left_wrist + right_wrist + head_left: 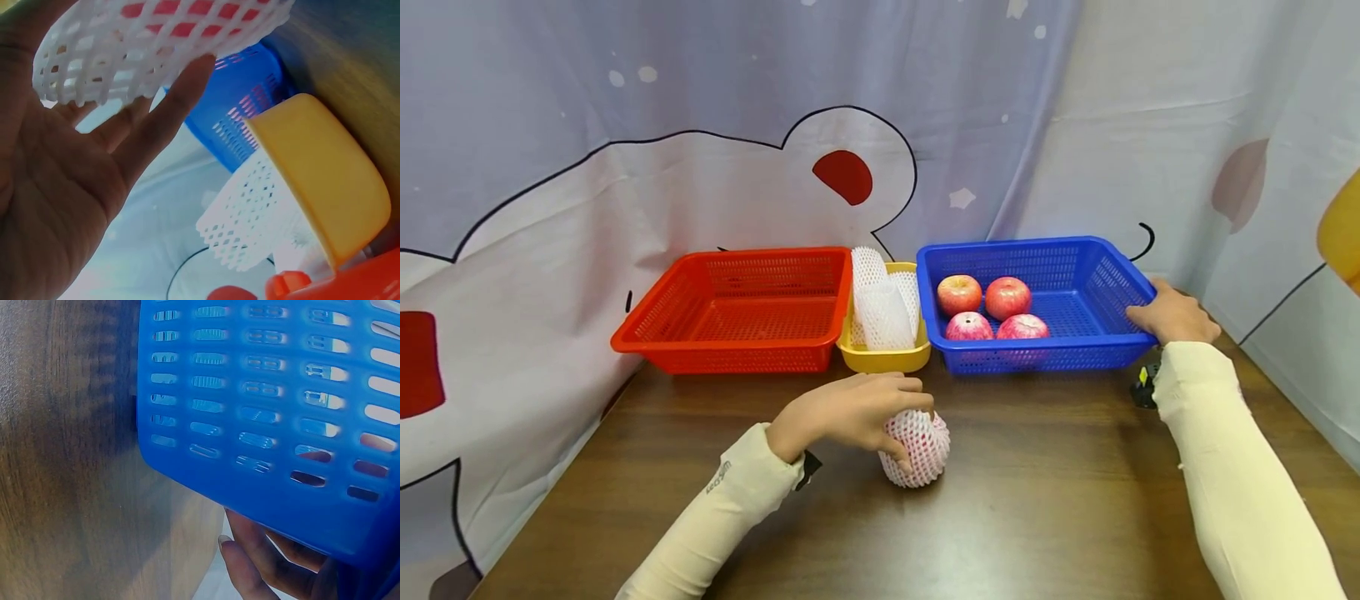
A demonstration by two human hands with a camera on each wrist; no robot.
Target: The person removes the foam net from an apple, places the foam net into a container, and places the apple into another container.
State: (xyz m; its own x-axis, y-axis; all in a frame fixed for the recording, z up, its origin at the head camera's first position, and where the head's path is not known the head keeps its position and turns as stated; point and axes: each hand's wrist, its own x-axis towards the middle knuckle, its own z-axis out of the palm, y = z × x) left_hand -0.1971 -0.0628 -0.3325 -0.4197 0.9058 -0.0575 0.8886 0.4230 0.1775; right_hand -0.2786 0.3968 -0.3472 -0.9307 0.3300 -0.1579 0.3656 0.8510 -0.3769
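Note:
My left hand (857, 412) holds an apple in a white foam net (921, 450), fingers over its top and thumb at its near side. The apple rests on the table in front of the yellow container. In the left wrist view the netting (156, 44) lies against the fingers, with red skin showing through. At the far right, my right hand (1176, 315) grips the right end of the blue basket (1037, 358), thumb at the rim. The right wrist view shows fingers (244, 569) under the outside of the basket wall (262, 500). Several red apples (1009, 297) sit in the basket's left half.
A red basket (745, 358) stands at the back left. Between the two baskets is a yellow container (887, 361) with white foam nets (886, 312) sticking up from it. A printed curtain (700, 192) hangs behind the brown wooden table (1037, 500).

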